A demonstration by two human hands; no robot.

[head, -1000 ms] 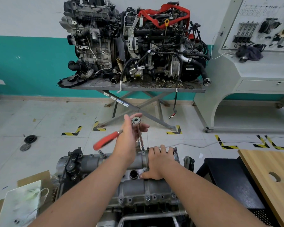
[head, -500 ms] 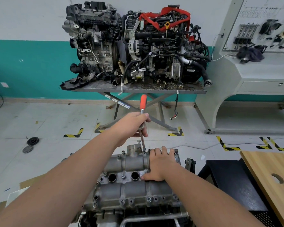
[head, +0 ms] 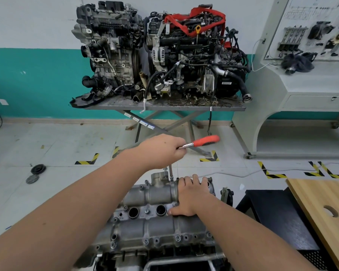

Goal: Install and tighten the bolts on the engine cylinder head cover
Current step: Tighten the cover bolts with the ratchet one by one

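Note:
The grey aluminium cylinder head cover (head: pixel 153 227) lies low in the middle of the head view, with several bolts along its edges. My left hand (head: pixel 160 151) grips the head end of a ratchet wrench (head: pixel 202 141) whose red handle points right. From under that hand a thin extension bar (head: pixel 171 173) drops onto a bolt at the cover's far edge. My right hand (head: pixel 190 194) rests on the cover's right end, fingers draped over the far edge, thumb near a plug hole.
Two engines stand on a metal lift table (head: pixel 164 106) against the teal wall ahead. A grey training console (head: pixel 301 79) is at right. A wooden board (head: pixel 325 212) and a black stand (head: pixel 278 218) sit near right. Two round parts (head: pixel 35 173) lie on the floor at left.
The ratchet's red handle has swung from pointing left, through straight ahead, round to the right, turning on the extension. My right hand has stayed on the cover.

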